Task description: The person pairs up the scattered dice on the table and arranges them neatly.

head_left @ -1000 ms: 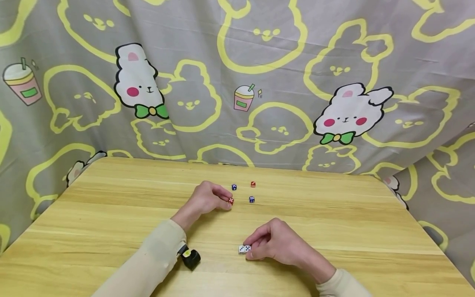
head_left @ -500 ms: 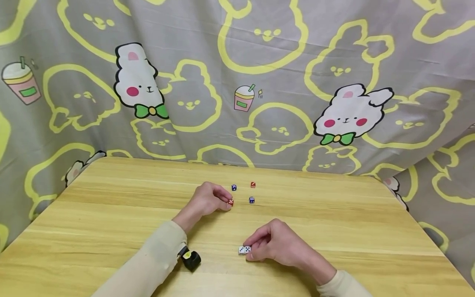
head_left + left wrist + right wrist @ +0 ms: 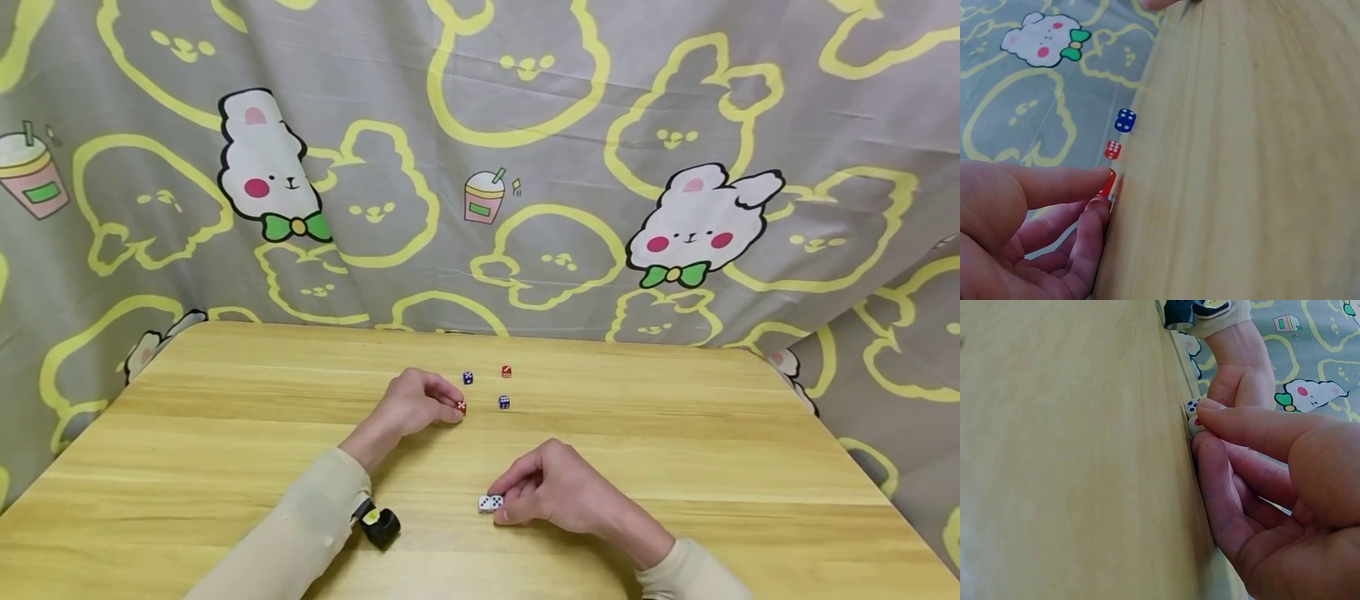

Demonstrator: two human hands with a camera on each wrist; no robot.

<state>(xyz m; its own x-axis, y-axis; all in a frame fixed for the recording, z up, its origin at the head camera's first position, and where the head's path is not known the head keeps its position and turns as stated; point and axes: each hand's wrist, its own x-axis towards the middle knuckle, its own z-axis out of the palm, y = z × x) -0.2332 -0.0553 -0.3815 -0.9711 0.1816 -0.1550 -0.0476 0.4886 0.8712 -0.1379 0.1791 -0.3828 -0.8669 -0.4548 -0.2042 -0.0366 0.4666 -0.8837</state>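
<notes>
My left hand [image 3: 417,403] pinches a red die [image 3: 461,407] between thumb and fingers, down at the tabletop. In the left wrist view the same red die [image 3: 1109,182] shows only partly between the fingertips. Close by stand a blue die [image 3: 468,377], a second blue die [image 3: 504,402] and another red die [image 3: 507,372]. Nearer the front, my right hand [image 3: 555,487] pinches a white die [image 3: 497,502], whose left side touches a second white die [image 3: 484,504]. From the right wrist, the fingers cover much of the gripped white die [image 3: 1195,425].
The wooden table [image 3: 225,433] reaches back to a grey curtain [image 3: 405,108] printed with yellow outlines and rabbits. A black wrist-camera mount [image 3: 381,527] hangs off the left sleeve, just above the table.
The head view has shifted slightly, so everything sits a little further left. Both hands keep their grips, and the dice stay in the same arrangement.
</notes>
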